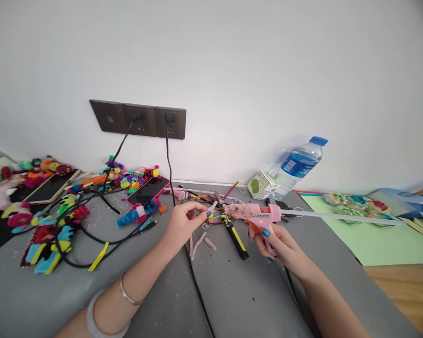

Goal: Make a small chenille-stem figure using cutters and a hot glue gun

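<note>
My right hand (278,244) is wrapped round the handle of a pink hot glue gun (248,212), its nozzle pointing left. A long whitish glue stick (338,216) runs out of the gun's back end. Close to the nozzle, my left hand (188,218) pinches a short pale pink piece of pipe cleaner (214,206) between thumb and fingertip. Beneath the gun lie pliers with black and yellow handles (237,238). Cut pink pipe cleaner pieces (198,245) rest on the grey table (229,300) below my left hand.
Black cables run from the wall sockets (137,119) across the table. Several fuzzy pipe cleaner figures (51,239) and phones (150,190) crowd the left. A water bottle (299,164) leans on the wall beside a small carton (262,184). Green paper (380,244) lies right.
</note>
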Tool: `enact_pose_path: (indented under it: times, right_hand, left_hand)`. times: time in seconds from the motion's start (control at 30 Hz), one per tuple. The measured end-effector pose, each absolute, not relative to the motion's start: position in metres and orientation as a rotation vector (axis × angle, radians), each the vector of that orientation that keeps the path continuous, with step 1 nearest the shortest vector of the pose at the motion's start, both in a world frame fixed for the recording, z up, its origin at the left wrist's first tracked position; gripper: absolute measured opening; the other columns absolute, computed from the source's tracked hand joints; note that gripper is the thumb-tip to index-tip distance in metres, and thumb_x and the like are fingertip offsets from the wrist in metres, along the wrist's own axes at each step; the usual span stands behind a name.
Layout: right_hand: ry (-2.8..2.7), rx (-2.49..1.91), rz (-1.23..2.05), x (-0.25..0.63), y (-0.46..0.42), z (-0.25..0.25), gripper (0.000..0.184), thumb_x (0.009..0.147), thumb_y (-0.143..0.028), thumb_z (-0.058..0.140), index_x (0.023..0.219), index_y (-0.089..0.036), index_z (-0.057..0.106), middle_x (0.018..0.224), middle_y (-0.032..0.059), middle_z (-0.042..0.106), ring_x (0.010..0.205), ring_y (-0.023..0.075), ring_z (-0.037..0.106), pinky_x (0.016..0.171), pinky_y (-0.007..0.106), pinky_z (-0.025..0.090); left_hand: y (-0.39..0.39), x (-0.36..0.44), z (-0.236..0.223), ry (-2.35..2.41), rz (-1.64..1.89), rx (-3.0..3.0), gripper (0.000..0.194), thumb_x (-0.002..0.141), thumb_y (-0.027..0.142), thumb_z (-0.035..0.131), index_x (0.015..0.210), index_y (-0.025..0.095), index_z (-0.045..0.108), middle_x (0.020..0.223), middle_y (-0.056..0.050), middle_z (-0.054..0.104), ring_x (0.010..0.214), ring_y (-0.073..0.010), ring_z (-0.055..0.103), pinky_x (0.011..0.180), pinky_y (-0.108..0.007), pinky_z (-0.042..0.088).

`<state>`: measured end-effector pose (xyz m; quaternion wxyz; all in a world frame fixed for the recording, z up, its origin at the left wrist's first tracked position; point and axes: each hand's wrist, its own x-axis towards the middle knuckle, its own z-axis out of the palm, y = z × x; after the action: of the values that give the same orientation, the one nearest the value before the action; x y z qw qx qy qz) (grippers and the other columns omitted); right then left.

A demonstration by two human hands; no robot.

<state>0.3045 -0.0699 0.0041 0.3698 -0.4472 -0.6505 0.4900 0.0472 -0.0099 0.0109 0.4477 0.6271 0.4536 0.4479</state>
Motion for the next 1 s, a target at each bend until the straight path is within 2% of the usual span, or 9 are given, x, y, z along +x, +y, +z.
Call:
enact_pose_path:
  times: [0.47,0.9,1.0]
  right_hand:
    - [-1.704,-1.187,1.214,0.3038,-0.0710,0.0089,0.047,0.096,-0.060,0.036,0.079,-0.018,0.052,0.045,-0.0053,0.041,0.045,0.0103,0.027,0.051,0.028,0.027]
    - [-1.659,-1.244,1.150,0.3078,-0.0691,0.0107,0.045,0.094,-0.060,0.040,0.085,-0.018,0.054,0.045,-0.0054,0.042,0.044,0.0107,0.029,0.049,0.027,0.027]
    - [-1.558,-1.224,1.083,0.3129,-0.0694,0.0119,0.044,0.092,-0.061,0.042,0.076,-0.021,0.050,0.044,-0.0048,0.041,0.043,0.0107,0.028,0.048,0.027,0.023]
  left_hand:
    - [-0.0108,0.0474,0.0135,1.134,1.116,1.543,0.017,0.072,0.031,0.064,0.073,0.015,0.070,0.060,0.000,0.058,0.054,-0.0110,0.042,0.052,-0.023,0.032]
    - [-0.0099,0.0465,0.0148,1.134,1.164,1.510,0.019,0.072,0.033,0.064,0.073,0.015,0.070,0.060,0.000,0.058,0.054,-0.0108,0.041,0.052,-0.023,0.032]
    - [-0.0088,0.0460,0.0139,1.136,1.169,1.496,0.020,0.072,0.033,0.065,0.073,0.014,0.071,0.058,0.000,0.057,0.053,-0.0107,0.041,0.051,-0.023,0.031]
